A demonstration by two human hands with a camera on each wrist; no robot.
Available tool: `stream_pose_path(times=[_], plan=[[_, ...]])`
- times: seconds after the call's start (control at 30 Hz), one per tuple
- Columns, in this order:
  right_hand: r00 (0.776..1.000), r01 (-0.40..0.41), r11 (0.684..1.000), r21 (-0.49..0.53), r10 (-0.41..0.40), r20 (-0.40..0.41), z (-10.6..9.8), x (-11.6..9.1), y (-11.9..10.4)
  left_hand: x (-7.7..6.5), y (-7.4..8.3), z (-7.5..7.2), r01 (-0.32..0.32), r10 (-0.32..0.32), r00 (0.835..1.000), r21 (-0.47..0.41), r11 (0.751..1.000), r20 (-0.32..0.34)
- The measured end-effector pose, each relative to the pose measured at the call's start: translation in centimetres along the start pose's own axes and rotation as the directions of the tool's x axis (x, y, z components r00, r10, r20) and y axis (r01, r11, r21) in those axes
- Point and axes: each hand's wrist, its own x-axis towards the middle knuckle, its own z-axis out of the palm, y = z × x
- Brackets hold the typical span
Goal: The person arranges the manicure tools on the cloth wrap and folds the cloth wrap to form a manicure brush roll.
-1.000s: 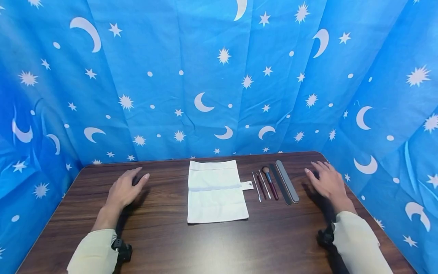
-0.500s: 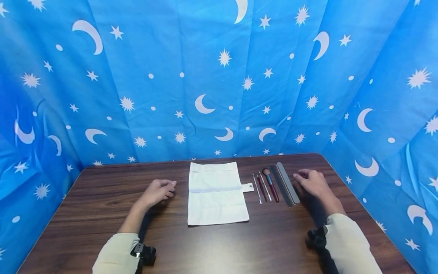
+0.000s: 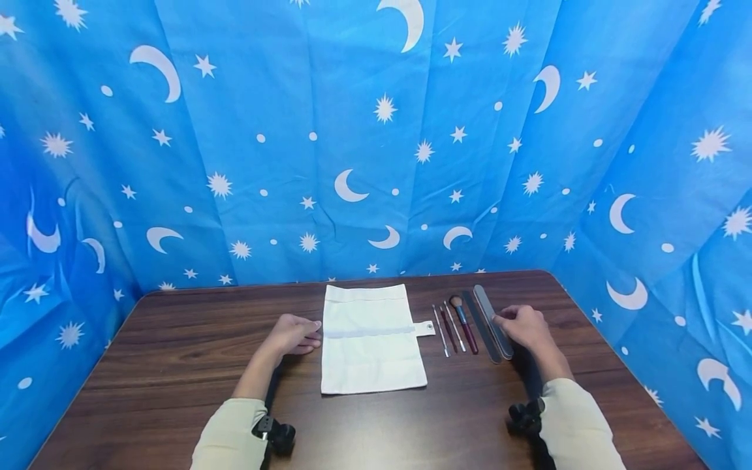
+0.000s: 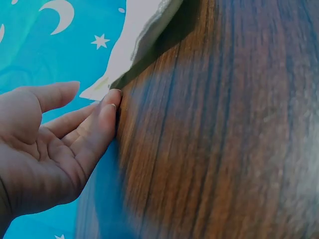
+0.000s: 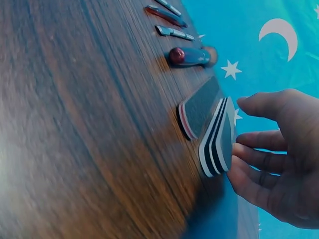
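A white cloth tool pouch (image 3: 373, 365) lies flat and unfolded, its snap strap (image 3: 424, 328) pointing right. My left hand (image 3: 290, 334) is at the pouch's left edge; in the left wrist view its fingertips touch the cloth, the thumb standing apart. To the right lie two nail files, one dark (image 3: 482, 328) and one thick, grey and layered (image 3: 492, 321). Beside the grey file is my right hand (image 3: 525, 328), fingertips at its side and thumb near its far part, not closed round it. A makeup brush (image 3: 465, 325) with a dark red handle lies left of the files.
Between brush and pouch lie slim tools: a metal one (image 3: 440, 331), a dark red one (image 3: 449, 329) and another metal one (image 3: 455, 328). A blue curtain (image 3: 282, 215) with moons and stars borders the brown wooden table (image 3: 176, 365).
My left hand has moved right to the pouch's edge, its fingers drawing together. My right hand has moved left to the grey nail file. Pouch and tools lie as before.
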Motion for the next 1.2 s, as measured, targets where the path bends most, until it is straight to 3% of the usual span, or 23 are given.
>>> stream_pose_path(times=[0.23,0.7,1.2], plan=[[0.999,-0.045,0.999,0.0,0.045,0.018,0.0,0.1,-0.6,0.4,-0.3,0.4,0.031,-0.031,1.0,-0.033,0.999,-0.003],[0.993,-0.108,0.994,0.013,0.107,0.042,0.3,0.6,-0.6,0.7,-0.2,1.5,0.016,-0.016,0.999,0.008,1.0,-0.05],[0.99,-0.141,0.99,0.005,0.141,0.023,0.4,1.0,-0.5,0.5,0.0,1.6,0.07,-0.07,0.998,0.038,0.997,-0.008]])
